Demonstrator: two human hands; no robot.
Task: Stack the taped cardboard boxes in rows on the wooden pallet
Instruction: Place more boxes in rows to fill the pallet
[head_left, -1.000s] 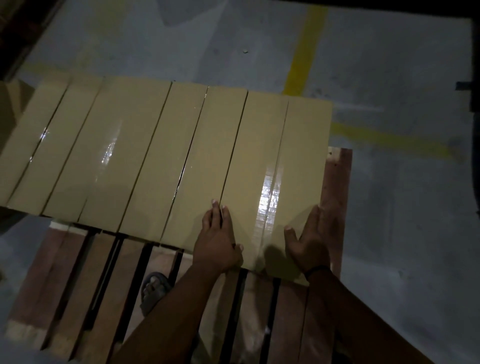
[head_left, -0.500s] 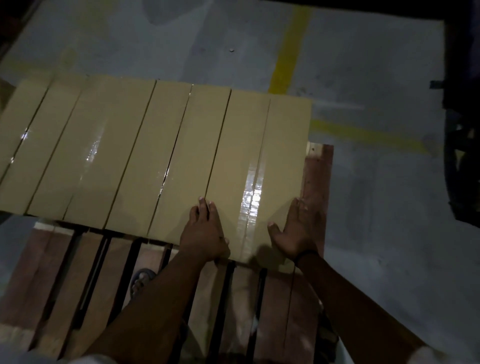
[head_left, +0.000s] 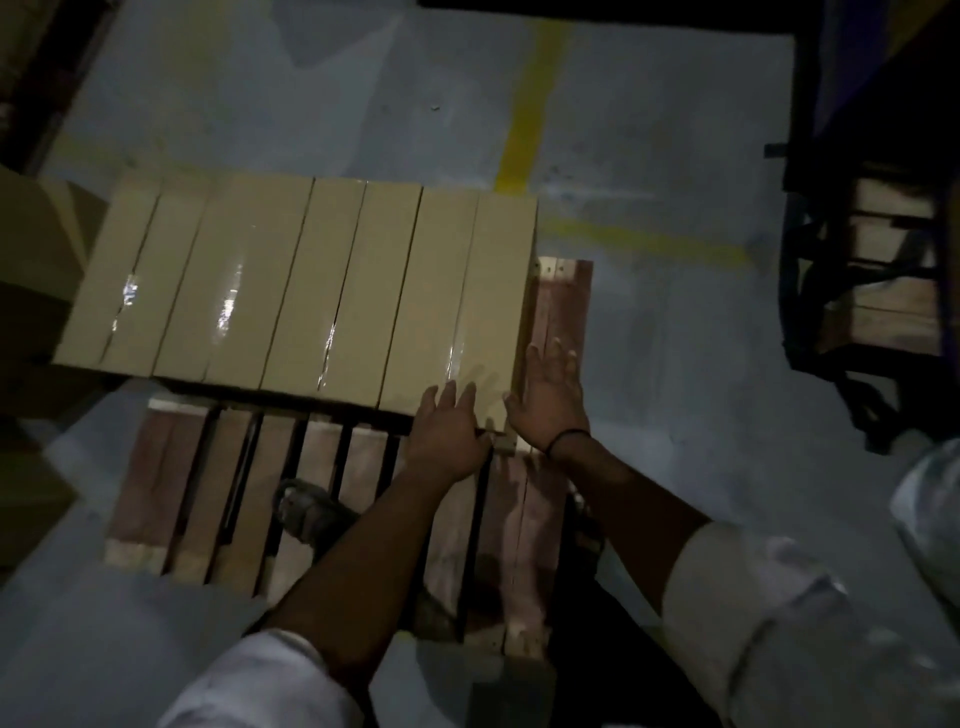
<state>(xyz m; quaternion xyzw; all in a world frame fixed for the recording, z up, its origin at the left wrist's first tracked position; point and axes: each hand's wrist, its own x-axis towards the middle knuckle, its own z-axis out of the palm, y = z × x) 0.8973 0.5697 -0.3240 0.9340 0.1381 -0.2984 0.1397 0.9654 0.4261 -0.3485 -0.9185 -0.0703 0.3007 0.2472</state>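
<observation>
A row of several tan taped cardboard boxes (head_left: 311, 280) lies side by side on the far half of the wooden pallet (head_left: 208, 493). The rightmost box (head_left: 488, 291) ends the row near the pallet's right edge. My left hand (head_left: 447, 436) lies flat on that box's near end, fingers straight and thumb at its front edge. My right hand (head_left: 548, 395) presses flat against the box's right side near its front corner, fingers straight.
The near half of the pallet shows bare slats with dark gaps, and my sandalled foot (head_left: 311, 506) stands among them. More cardboard (head_left: 36, 260) is stacked at the left. A dark metal rack (head_left: 872, 249) stands on the right. Yellow lines (head_left: 530, 114) cross the grey floor.
The view has pulled back and up, so boxes look smaller. Both hands slid right: the left from the seam to the last box's near end, the right from its top to its side.
</observation>
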